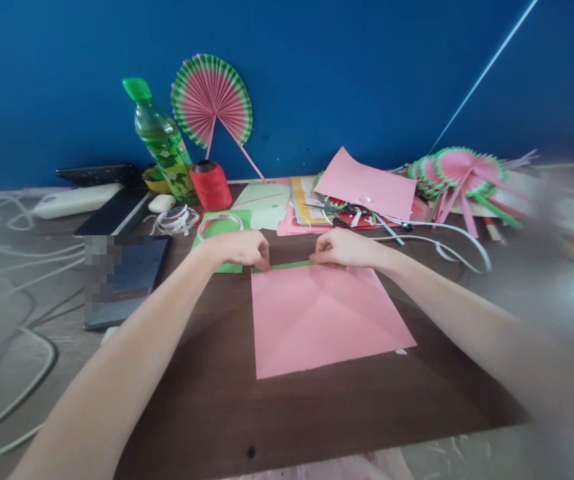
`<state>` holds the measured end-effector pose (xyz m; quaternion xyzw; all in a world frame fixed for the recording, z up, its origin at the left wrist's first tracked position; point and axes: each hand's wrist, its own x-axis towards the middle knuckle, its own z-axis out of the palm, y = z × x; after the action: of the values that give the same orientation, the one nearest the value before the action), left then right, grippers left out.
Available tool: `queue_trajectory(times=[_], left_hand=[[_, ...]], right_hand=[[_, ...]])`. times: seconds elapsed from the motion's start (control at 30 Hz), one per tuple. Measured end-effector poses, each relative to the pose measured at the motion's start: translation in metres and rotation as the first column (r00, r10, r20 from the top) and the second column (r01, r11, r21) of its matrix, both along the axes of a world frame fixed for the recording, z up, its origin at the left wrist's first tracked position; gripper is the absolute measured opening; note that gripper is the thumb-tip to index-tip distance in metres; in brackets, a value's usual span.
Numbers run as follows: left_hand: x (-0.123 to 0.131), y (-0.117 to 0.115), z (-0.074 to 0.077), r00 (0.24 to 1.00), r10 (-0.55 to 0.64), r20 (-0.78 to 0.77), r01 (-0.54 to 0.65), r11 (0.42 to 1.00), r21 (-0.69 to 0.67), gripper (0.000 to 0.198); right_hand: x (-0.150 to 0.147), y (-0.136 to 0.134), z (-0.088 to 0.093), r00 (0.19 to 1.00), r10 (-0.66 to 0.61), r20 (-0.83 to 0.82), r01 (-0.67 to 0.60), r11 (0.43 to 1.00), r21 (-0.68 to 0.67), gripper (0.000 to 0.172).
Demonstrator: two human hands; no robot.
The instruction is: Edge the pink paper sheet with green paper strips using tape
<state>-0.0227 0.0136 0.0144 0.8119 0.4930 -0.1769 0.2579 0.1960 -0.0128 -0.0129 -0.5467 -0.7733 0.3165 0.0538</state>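
A pink sheet of paper (317, 320) lies flat on the dark brown table (207, 413), with a narrow green strip (287, 265) along its far edge. My left hand (247, 250) is closed at the far left corner of the sheet, fingertips pressed on the green edge. Toward the far right part of the same edge, my right hand (339, 250) pinches the paper with its fingers together. Part of the far edge is hidden under my right fingers.
Behind my hands stand a green bottle (164, 147), a red thread spool (211, 185) and a pink-green paper fan (211, 100) against the blue wall. More fans (467, 173), loose pink paper (367, 183) and white cables (447, 233) lie right. A dark tablet-like object (137, 280) sits left.
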Motion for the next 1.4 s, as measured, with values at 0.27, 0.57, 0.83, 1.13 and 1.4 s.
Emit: queue_trajectory(times=[0.27, 0.57, 0.83, 1.13, 1.4], left_hand=[[0.0005, -0.0002, -0.0004, 1.0, 0.002, -0.001, -0.002, 1.0, 0.006, 0.028], [-0.0003, 0.0001, -0.0008, 1.0, -0.004, 0.005, 0.004, 1.0, 0.002, 0.028], [-0.0014, 0.002, -0.0022, 1.0, -0.005, 0.003, 0.005, 1.0, 0.0, 0.028], [0.0006, 0.0002, -0.0013, 1.0, 0.003, -0.017, -0.003, 1.0, 0.016, 0.028], [0.0015, -0.0007, 0.0008, 0.999, 0.001, -0.05, 0.001, 0.999, 0.034, 0.029]], right_hand=[[-0.0001, 0.0004, -0.0023, 1.0, -0.015, 0.009, 0.015, 1.0, 0.005, 0.022], [-0.0001, -0.0001, -0.0025, 1.0, -0.014, 0.001, 0.014, 1.0, 0.012, 0.022], [-0.0006, -0.0015, -0.003, 1.0, -0.024, 0.003, 0.024, 1.0, 0.013, 0.021], [-0.0019, -0.0028, -0.0002, 1.0, -0.019, -0.013, 0.019, 1.0, 0.014, 0.022], [-0.0012, -0.0021, -0.0009, 1.0, -0.022, -0.011, 0.022, 1.0, 0.014, 0.021]])
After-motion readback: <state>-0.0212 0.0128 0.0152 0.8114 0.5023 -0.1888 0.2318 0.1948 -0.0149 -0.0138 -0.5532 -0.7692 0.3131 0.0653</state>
